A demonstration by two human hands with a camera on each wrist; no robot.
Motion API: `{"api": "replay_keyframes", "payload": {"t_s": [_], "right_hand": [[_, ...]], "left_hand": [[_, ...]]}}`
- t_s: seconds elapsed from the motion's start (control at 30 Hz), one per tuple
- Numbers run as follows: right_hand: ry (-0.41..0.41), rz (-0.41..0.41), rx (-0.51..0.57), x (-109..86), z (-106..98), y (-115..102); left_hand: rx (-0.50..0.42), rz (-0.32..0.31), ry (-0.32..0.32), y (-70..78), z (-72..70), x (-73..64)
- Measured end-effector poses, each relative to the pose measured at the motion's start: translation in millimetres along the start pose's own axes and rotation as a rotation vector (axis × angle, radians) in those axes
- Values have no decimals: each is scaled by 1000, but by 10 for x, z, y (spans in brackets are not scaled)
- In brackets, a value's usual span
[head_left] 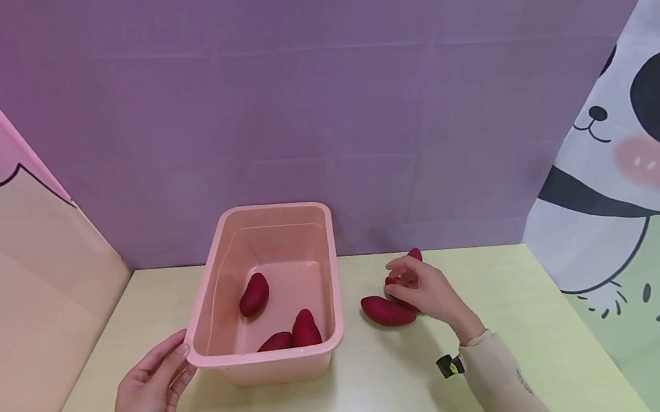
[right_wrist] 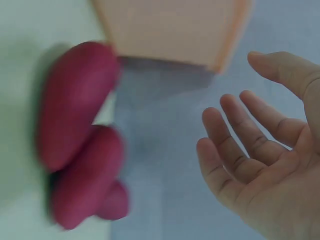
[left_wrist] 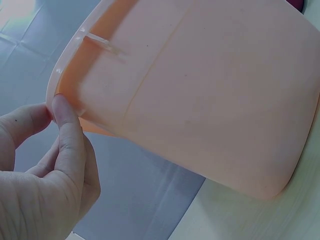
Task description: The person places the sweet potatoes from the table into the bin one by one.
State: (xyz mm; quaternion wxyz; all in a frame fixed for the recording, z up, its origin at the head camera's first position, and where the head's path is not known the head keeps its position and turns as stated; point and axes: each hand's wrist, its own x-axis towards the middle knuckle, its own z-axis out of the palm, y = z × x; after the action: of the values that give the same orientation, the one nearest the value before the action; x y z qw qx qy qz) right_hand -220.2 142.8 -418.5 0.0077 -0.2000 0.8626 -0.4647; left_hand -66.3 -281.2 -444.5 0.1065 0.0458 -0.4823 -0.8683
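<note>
The left grip (head_left: pixel 151 392) pinches the near left corner of the rim of a pink bin (head_left: pixel 261 356), set on the pale bench (head_left: pixel 384 393) with three red tubers (head_left: pixel 254 295) inside. Beside it lie three loose tubers (head_left: pixel 388 311); the right grip (head_left: pixel 429 292), released and loosely curved, hovers by them (partly hiding them from the head view). The bin's side wall separates both groups. A purple backdrop (head_left: pixel 320 101) rises behind, a panda print (head_left: pixel 639 189) right.

Left hand (head_left: pixel 148 397) pinching pink bin (head_left: pixel 277 368), red tubers (head_left: pixel 254 295) inside, right hand (head_left: pixel 430 292) near others (head_left: pixel 386 312)
</note>
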Motion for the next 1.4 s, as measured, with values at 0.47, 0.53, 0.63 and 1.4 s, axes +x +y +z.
{"api": "replay_keyframes", "payload": {"t_s": [0.47, 0.53, 0.63, 1.4], "right_hand": [[-29, 66, 116, -260, 201, 602], [-30, 68, 128, -275, 226, 643], [-29, 80, 114, -295, 257, 687], [-16, 99, -38, -345, 436, 831]], "left_hand": [[10, -32, 39, 20, 11, 2], [7, -32, 41, 21, 12, 1], [2, -32, 39, 20, 13, -1], [4, -40, 54, 30, 21, 5]]}}
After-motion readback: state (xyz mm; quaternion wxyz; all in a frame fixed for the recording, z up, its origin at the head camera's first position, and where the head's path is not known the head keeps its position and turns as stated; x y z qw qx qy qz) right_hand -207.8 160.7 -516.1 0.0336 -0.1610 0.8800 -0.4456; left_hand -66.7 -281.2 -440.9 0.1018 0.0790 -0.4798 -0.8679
